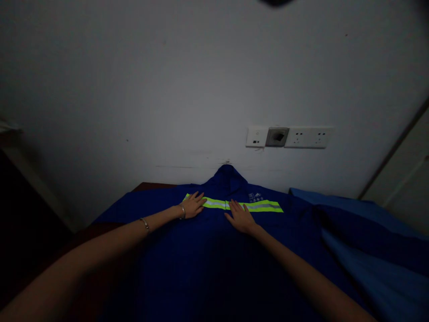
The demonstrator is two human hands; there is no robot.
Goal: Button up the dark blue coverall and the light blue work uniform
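Observation:
A dark blue work jacket [201, 250] lies spread out before me, its collar [228, 176] up against the wall and its sleeves stretched to both sides. Across the chest runs a yellow-green reflective strip [264, 206] with a silver middle, and white print [256, 197] shows above it on the right. My left hand [193, 205] lies flat on the left part of the strip, fingers spread. Just right of the chest's middle, my right hand [240, 216] rests flat, its fingertips on the strip. Neither hand grips the cloth.
Beneath the jacket a dark reddish-brown tabletop [156, 185] shows at the left. Lighter blue cloth [362, 264] lies under the right sleeve. A row of wall sockets [303, 137] sits above the jacket on the grey wall [134, 80]. The lower left is very dark.

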